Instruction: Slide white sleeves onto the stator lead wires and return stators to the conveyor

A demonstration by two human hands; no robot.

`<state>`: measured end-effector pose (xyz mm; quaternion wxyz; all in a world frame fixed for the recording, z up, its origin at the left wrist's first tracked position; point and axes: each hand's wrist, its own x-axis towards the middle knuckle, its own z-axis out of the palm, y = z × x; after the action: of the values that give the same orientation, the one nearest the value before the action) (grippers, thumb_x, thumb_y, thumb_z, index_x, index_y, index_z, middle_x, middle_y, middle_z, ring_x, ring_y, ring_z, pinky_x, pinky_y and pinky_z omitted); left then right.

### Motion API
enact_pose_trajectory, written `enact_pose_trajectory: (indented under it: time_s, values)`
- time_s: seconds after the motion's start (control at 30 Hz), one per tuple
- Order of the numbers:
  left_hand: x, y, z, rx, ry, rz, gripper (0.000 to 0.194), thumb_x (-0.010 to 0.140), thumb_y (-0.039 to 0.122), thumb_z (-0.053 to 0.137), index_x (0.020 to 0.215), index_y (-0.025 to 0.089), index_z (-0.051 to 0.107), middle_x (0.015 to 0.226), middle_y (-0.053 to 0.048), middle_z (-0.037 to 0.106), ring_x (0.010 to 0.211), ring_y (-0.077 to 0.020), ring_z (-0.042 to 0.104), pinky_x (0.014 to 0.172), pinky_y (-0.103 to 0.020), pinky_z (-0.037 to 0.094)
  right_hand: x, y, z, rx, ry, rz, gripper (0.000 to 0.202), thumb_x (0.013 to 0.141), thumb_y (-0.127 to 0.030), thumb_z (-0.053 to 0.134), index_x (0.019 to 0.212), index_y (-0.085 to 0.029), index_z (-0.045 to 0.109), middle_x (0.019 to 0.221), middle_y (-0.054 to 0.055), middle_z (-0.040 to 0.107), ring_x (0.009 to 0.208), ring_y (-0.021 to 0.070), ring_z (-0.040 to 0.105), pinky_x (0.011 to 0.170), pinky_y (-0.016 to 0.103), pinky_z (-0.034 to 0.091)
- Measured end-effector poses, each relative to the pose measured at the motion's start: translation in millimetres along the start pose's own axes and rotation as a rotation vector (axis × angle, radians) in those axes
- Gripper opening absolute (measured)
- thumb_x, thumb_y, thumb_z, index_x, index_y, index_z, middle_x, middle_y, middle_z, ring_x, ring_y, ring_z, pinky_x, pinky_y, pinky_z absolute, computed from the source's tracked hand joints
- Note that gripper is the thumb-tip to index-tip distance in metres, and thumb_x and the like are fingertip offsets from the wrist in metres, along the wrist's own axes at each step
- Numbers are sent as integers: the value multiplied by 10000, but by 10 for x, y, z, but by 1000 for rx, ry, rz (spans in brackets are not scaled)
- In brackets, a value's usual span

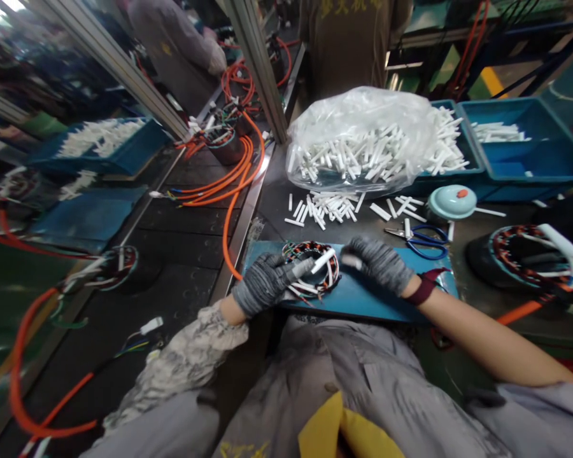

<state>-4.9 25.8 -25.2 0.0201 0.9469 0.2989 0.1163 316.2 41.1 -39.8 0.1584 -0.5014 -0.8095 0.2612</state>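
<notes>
My left hand (266, 282), in a grey glove, reaches over the left side of a round wire-wound coil (333, 275) on a blue mat (377, 298). Its fingers are pressed together at a white sleeve (323, 261) that slants over the coil's opening. To the right of the coil, my right hand (378, 262), also gloved, hovers over the mat with its fingers curled together; whether they hold anything is too blurred to tell. Blue-handled scissors (427, 242) lie just beyond my right hand.
Loose white sleeves (332, 208) lie behind the mat, before a clear plastic bag (358, 140) of them. Blue bins (530, 172) and a light-blue round container (452, 202) stand right. Another wound part (487, 257) is far right. Orange cables (229, 181) cross the left conveyor.
</notes>
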Motion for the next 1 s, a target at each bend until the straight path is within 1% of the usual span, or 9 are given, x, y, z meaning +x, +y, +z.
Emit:
enact_pose_trajectory:
  time_s: [0.1,0.2,0.3,0.4,0.47,0.57,0.67,0.87,1.0]
  values:
    - [142,274,44,91,-35,-191,579,996,474,581,1485,166,542,1224,-193,730,1043,-327,732,919,-445,589,326,145,-101,-306,97,124,415,1026,-480,508,1220,-196,739,1241,160,699,1064,296,638,941,418,483]
    - [333,508,58,123,-80,-396,850,903,596,683,1541,98,426,1144,-221,743,947,-361,748,826,-437,613,528,228,-194,-451,-11,170,362,1001,-438,557,1218,-227,756,1257,135,713,1101,306,632,956,418,477]
    - [378,593,54,81,0,-488,918,907,589,681,1570,62,327,1120,-228,747,923,-372,753,827,-447,620,492,211,-265,-466,-23,228,359,986,-449,579,1172,-203,763,1133,141,747,1025,305,660,870,402,498]
    - [217,583,25,-55,133,-431,762,960,485,640,1537,73,362,1226,-223,721,1046,-353,742,926,-444,623,253,136,-340,-462,83,317,391,960,-467,605,1086,-133,763,1020,187,741,969,347,673,817,443,516]
    - [68,569,-5,-127,168,-395,542,997,393,588,1460,134,475,1292,-180,706,1148,-317,718,995,-424,614,54,83,-370,-323,192,284,418,960,-480,593,1134,-131,741,1047,179,737,974,335,675,842,452,532]
    - [-75,564,-45,-146,117,-377,313,1037,322,514,1320,234,616,1344,-100,699,1217,-272,696,1001,-398,630,-179,22,-345,157,273,156,458,925,-568,620,1161,-192,735,1059,110,747,940,279,684,860,420,549]
    - [-93,567,-60,-124,102,-353,302,1051,292,491,1302,246,652,1339,-81,709,1195,-264,711,940,-371,661,-259,-8,-259,494,184,186,478,856,-633,686,1062,-209,764,1002,76,763,893,261,690,837,405,549]
    - [-76,524,7,-116,119,-316,348,1044,269,492,1358,225,635,1331,-87,714,1182,-251,717,983,-372,646,-168,-83,-139,751,26,244,462,825,-625,729,987,-195,780,857,50,760,752,207,670,733,348,568]
    - [-92,481,48,-142,35,-266,436,1035,258,489,1460,207,567,1370,-115,687,1209,-290,702,964,-408,650,-49,-167,-76,735,19,98,430,867,-545,726,1164,-238,777,1122,62,784,1007,251,724,932,396,579]
